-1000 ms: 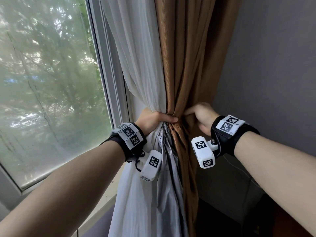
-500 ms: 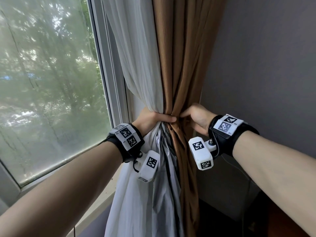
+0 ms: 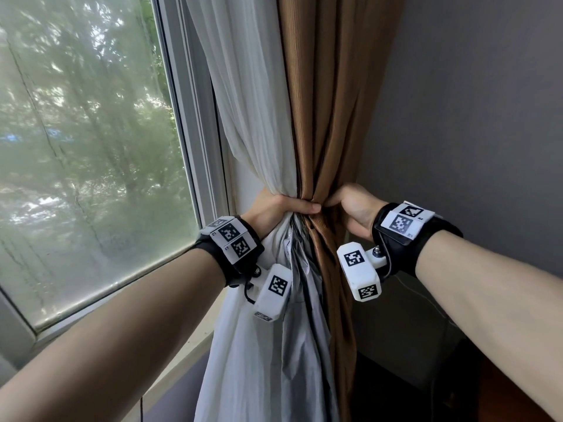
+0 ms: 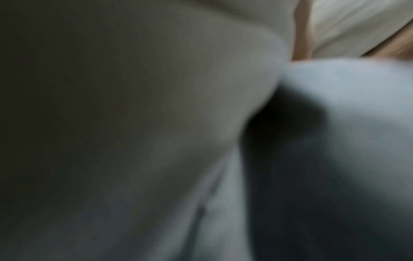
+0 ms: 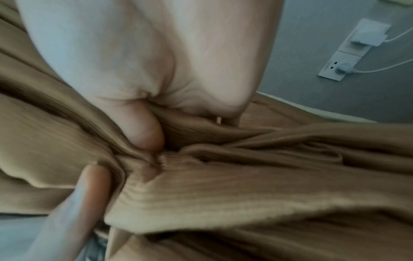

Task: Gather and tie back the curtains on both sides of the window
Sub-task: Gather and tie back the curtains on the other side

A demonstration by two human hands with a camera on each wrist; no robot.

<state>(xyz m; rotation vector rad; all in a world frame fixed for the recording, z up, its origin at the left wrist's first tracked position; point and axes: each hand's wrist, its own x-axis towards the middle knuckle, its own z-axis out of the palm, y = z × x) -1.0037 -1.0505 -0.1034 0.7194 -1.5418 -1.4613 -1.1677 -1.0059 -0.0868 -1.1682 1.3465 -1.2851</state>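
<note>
A white sheer curtain [image 3: 253, 86] and a brown ribbed curtain [image 3: 323, 86] hang bunched together to the right of the window. My left hand [image 3: 283, 207] grips the bundle from the left at its narrowest point, thumb laid across the front. From the right, my right hand [image 3: 347, 202] holds the brown curtain [image 5: 223, 185] at the same height, thumb pressed into its folds. In the left wrist view only blurred white cloth [image 4: 156, 123] shows. No tie-back is visible.
The window pane [image 3: 91, 147] and its white frame [image 3: 189, 117] fill the left, with a sill [image 3: 182, 354] below. A grey wall [image 3: 472, 117] is on the right. Wall sockets with white plugs and cables [image 5: 348, 53] sit behind the curtain.
Both hands have stayed clasped on the bundle. The brown curtain is gathered slightly tighter, and the view has shifted a little.
</note>
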